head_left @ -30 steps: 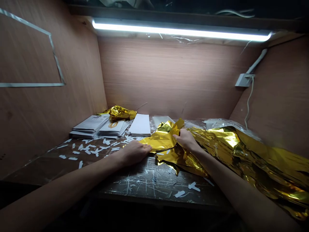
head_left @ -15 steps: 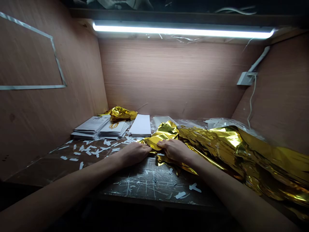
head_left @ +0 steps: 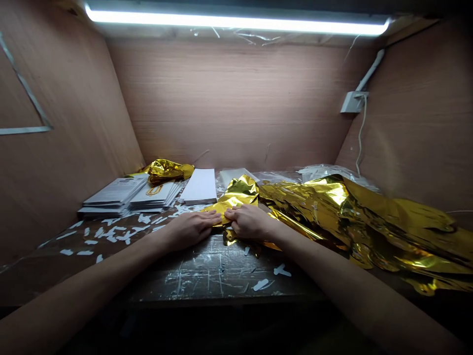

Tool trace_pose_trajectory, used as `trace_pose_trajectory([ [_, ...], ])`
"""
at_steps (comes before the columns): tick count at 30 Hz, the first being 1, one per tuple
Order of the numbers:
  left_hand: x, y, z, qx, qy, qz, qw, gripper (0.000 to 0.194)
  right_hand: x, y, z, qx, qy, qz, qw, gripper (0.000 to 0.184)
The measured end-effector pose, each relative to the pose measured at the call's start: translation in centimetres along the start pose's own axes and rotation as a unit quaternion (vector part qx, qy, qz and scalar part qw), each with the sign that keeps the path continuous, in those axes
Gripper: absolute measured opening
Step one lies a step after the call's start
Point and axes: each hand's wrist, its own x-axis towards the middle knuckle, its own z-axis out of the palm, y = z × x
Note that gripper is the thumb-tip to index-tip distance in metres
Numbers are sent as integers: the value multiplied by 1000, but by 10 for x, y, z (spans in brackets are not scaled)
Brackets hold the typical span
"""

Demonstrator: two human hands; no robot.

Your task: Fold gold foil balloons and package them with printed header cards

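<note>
Both hands — left (head_left: 191, 229), right (head_left: 248, 222) — on gold foil (head_left: 237, 197); leaflets (head_left: 114, 197) unreadable

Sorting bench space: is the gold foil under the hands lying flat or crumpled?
Crumpled: the gold foil stands in creased folds beside the left hand and right hand, and runs rightward in rumpled waves.
</note>
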Motion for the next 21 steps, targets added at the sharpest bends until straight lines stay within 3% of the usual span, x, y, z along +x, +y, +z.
trace_pose_trajectory([
  [4, 0, 3, 1, -9, -50, -35, 998, 42, 1, 10, -4, 61, -13, 11, 998, 37],
  [7, -1, 4, 2, -7, -43, -41, 998, 41, 9, 25, -1, 109, 48, 21, 993, 36],
  [10, -1, 4, 2, 2, -44, -39, 998, 41, 18, 40, 9, 123, 97, -17, 987, 31],
  [14, -1, 5, -3, 1, -55, -41, 998, 43, 25, 50, 23, 126, 72, -71, 987, 22],
  [21, -9, -12, -13, -4, -32, -42, 999, 49, 27, 49, 30, 138, 96, -36, 985, 20],
])
